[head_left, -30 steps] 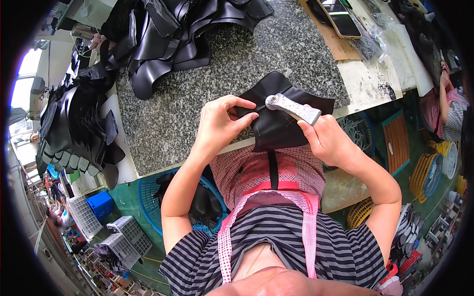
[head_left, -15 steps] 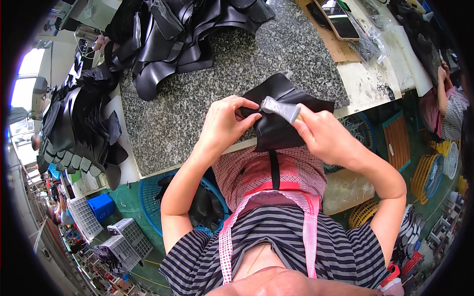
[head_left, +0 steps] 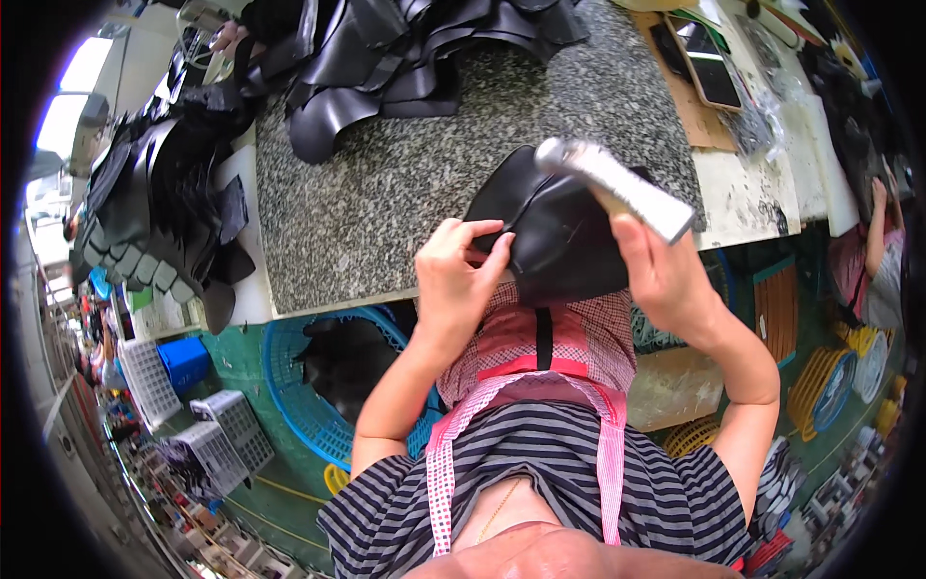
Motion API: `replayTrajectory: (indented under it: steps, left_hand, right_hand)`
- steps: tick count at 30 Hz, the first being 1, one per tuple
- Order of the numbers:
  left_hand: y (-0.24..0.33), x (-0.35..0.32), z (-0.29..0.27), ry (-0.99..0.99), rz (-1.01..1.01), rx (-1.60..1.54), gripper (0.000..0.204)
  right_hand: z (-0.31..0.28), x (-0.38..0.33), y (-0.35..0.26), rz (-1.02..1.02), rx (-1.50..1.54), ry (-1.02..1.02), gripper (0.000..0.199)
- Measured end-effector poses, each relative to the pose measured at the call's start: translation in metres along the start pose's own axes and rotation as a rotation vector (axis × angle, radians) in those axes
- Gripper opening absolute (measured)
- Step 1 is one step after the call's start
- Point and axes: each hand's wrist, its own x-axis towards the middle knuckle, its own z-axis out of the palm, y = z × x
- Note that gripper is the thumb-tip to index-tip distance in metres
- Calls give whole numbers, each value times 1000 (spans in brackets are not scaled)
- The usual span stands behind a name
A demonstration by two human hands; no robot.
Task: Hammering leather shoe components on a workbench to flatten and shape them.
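Note:
A black leather-like piece [head_left: 569,241] with a seam or fold down it lies over the front edge of the speckled stone slab [head_left: 386,212]. My left hand [head_left: 461,265] pinches its left edge between thumb and fingers. In my right hand [head_left: 666,280] is a hammer [head_left: 617,183], raised over the piece with its head up and to the left. The hammer is blurred by motion, and its lower handle is hidden in my fist.
Heaps of black cut pieces lie at the slab's far side [head_left: 386,68] and left [head_left: 154,203]. A phone [head_left: 704,63] rests at the far right. Below left stands a blue basket [head_left: 280,386] with black pieces. Another person's arm [head_left: 876,232] shows at the right.
The hammer has lifted off the seam and swung up to the right. My left hand has shifted slightly down along the piece, and the whole view has moved a little.

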Motion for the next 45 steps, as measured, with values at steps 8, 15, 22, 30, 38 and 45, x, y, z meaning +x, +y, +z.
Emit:
replayTrajectory:
  steps: [8,15,22,30,38,45]
  left_hand:
    - [-20,19,-1,7,382,207,17]
    - [-22,36,-18,-175,299,79,24]
    - [-24,46,-26,-237,253,81,26]
    - [-20,47,-28,-242,224,120,30]
    - [-19,48,-29,-236,267,155,33]
    - [-20,48,-24,-239,447,174,22]
  right_hand:
    - [34,-12,39,67,20,-201,13]
    - [34,-12,42,66,62,-190,11]
    - [29,-12,39,120,72,-225,12]
    - [33,-10,42,11,89,-155,13]
    - [21,-7,31,105,80,-205,14]
    - [19,-31,29,115,9,-279,15]
